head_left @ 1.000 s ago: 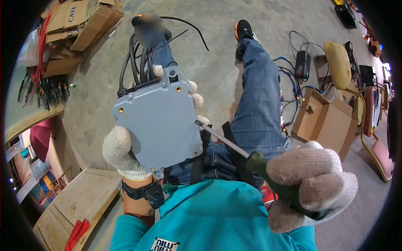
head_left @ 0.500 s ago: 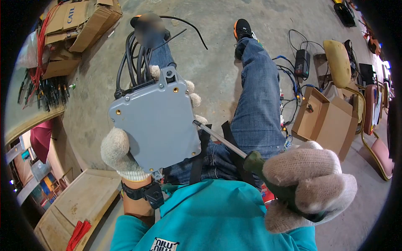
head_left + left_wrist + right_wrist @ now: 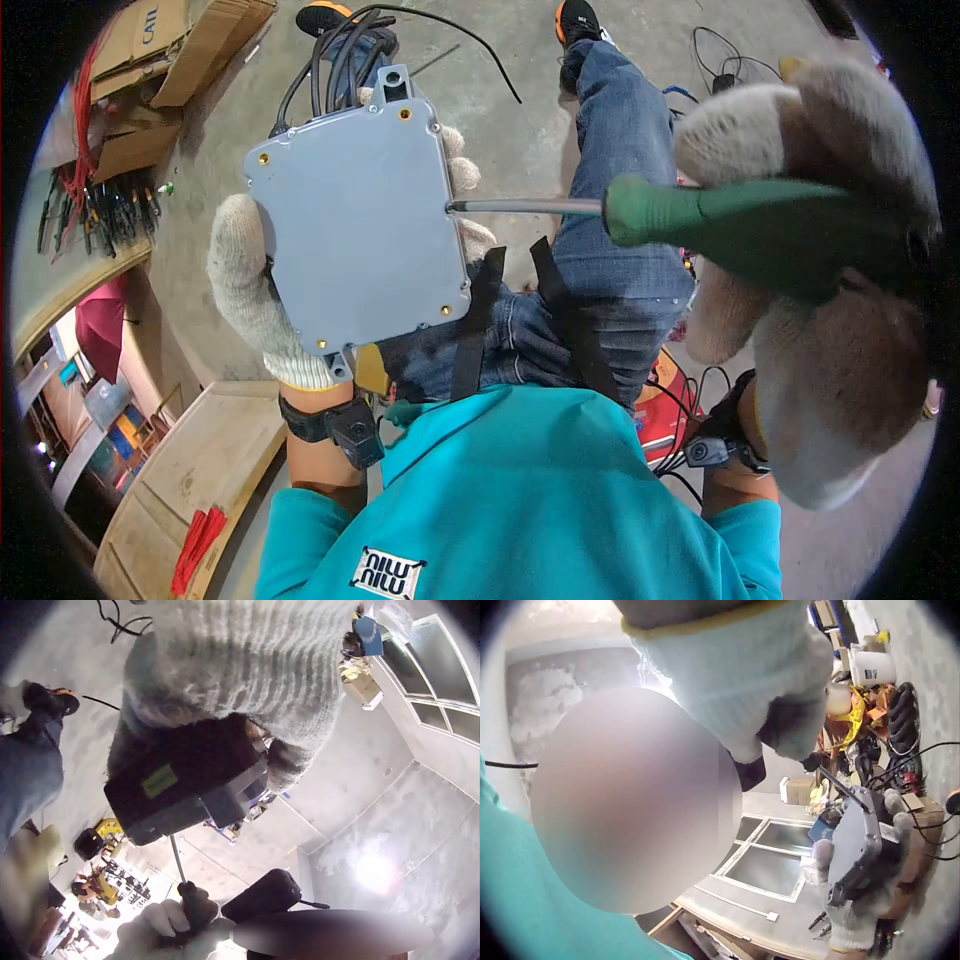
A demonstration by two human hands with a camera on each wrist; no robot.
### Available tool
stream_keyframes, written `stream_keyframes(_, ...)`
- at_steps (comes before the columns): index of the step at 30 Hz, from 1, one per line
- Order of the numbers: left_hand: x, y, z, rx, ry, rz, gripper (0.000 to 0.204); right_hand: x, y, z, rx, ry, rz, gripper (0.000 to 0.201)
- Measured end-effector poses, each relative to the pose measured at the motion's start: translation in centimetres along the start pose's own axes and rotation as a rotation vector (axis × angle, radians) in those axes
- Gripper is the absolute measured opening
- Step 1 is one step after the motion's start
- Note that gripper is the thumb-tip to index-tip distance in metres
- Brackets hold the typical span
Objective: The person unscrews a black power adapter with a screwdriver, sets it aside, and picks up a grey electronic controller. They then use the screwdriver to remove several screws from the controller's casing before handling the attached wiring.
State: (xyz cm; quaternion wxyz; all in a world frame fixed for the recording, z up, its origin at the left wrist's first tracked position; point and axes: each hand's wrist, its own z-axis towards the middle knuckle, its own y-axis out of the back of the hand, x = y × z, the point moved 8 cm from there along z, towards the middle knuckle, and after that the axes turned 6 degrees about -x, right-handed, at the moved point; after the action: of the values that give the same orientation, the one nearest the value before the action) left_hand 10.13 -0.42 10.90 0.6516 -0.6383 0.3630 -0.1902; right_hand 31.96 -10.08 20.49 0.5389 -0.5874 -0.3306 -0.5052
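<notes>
My gloved left hand (image 3: 243, 275) grips a flat grey box (image 3: 350, 225), thumb along its left side and fingertips showing past the right edge. Black cables (image 3: 345, 60) come out of the box's far end. In my gloved right hand (image 3: 835, 385) is a green-handled screwdriver (image 3: 750, 230), its shaft nearly level in the head view and its tip at a screw on the box's right side. The left wrist view shows the dark underside of the box (image 3: 180, 784) with a small label. From the right wrist, the screwdriver (image 3: 836, 781) meets the box (image 3: 859, 844) along its edge.
Cardboard boxes (image 3: 140, 45) and a bundle of black cables (image 3: 95, 220) are at the far left. A wooden panel (image 3: 190, 450) with red strips (image 3: 198, 550) on it is at the lower left. My jeans-covered legs (image 3: 620, 180) stretch out below the box over the concrete floor.
The right hand has risen closer to the head camera, swinging the screwdriver from a slant to nearly level. Its tip stays at the box's side. The box has shifted up and slightly left in view.
</notes>
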Motion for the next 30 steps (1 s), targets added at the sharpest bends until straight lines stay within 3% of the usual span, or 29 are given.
stream_keyframes(1, 0.0, -0.3, -0.3, -0.008, 0.004, -0.003, 0.107, 0.3, 1.0, 0.3, -0.009, -0.008, -0.002, 0.073)
stream_keyframes(3, -0.4, 0.3, -0.4, -0.213, 0.054, 0.133, 0.108, -0.7, 0.5, 0.7, -0.007, -0.002, -0.001, 0.073)
stream_keyframes(6, 0.0, -0.4, 0.3, -0.222, 0.082, 0.08, 0.109, -0.3, 1.3, 0.7, -0.017, -0.003, -0.015, 0.073)
stream_keyframes(7, 0.5, -3.8, 1.0, 0.018, 0.069, 0.185, 0.05, -0.3, 1.2, 0.8, -0.02, 0.002, -0.021, 0.073)
stream_keyframes(14, 0.3, -2.9, 1.2, -0.03, 0.054, 0.212, 0.049, 0.1, 2.8, 1.7, -0.055, 0.031, -0.058, 0.073)
stream_keyframes(15, 0.4, -2.6, 1.0, -0.025, 0.054, 0.214, 0.049, 0.1, 2.8, 1.9, -0.06, 0.037, -0.064, 0.073)
stream_keyframes(17, 0.3, -1.6, 0.4, -0.103, 0.059, -0.343, 0.109, 0.0, 3.2, 2.4, -0.072, 0.045, -0.074, 0.073)
stream_keyframes(30, -0.5, -0.4, -0.3, -0.249, -0.009, -0.36, 0.105, 0.6, 0.6, 2.1, -0.116, 0.087, -0.134, 0.072)
